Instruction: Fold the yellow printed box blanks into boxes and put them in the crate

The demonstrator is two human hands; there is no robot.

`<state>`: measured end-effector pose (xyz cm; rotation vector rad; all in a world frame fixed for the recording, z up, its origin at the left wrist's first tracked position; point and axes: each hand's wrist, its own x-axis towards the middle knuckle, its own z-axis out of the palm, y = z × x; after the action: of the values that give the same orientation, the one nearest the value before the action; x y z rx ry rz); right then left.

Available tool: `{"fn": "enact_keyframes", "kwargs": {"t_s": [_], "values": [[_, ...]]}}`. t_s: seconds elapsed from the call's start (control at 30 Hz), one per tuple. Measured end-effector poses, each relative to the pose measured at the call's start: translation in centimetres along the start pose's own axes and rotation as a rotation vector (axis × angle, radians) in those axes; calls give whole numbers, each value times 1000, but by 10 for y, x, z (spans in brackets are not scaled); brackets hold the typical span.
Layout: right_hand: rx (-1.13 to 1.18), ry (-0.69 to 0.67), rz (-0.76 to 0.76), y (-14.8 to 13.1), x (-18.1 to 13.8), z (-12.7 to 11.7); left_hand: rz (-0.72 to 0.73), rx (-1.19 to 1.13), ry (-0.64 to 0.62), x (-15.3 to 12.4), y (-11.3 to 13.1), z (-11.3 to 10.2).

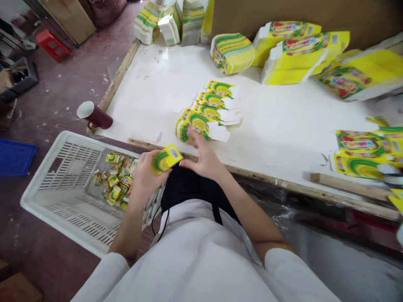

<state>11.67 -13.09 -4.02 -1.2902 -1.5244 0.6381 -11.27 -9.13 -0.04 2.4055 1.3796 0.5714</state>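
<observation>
My left hand (147, 174) is closed around a small yellow and green box (166, 159), its barcode side facing up. It hangs just off the table edge, above the crate. Close by on the right, my right hand (203, 158) has its thumb and fingers spread, slightly blurred, with nothing seen between them. Its fingertips overlap the near end of a fanned row of flat folded cartons (208, 111) on the table; whether they touch cannot be made out. Several small filled boxes (118, 180) lie loose inside the white plastic crate (67, 167) below my left hand.
Bundles of flat cartons (234, 52) stand along the back of the white table (277, 126). More cartons (362, 151) and a wooden strip (349, 186) lie at the right. A maroon mug (99, 116) rests at the left corner. A red stool (53, 45) stands on the floor.
</observation>
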Motion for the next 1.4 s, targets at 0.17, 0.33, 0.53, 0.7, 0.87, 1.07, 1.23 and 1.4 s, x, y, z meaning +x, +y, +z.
{"fn": "enact_keyframes", "kwargs": {"t_s": [0.17,0.33,0.53,0.7,0.87,1.07,1.23,1.4], "values": [[-434,237,273,33,23,-23,-343,273,75,-17,-56,-37],[-452,199,230,19,20,-20,-244,-433,-30,-13,-32,-2],[143,-40,97,-34,-19,4,-185,-1096,64,20,47,54],[461,-94,115,-54,-35,24,-259,-1265,271,33,66,46],[410,5,205,-45,-26,25,-282,-1198,360,26,59,53],[103,131,69,-22,-23,-11,-197,-929,248,8,29,56],[-237,84,-102,-18,-30,-33,72,-840,-199,18,15,11],[-263,-49,-284,-29,-37,-22,85,-459,-383,21,36,8]]}}
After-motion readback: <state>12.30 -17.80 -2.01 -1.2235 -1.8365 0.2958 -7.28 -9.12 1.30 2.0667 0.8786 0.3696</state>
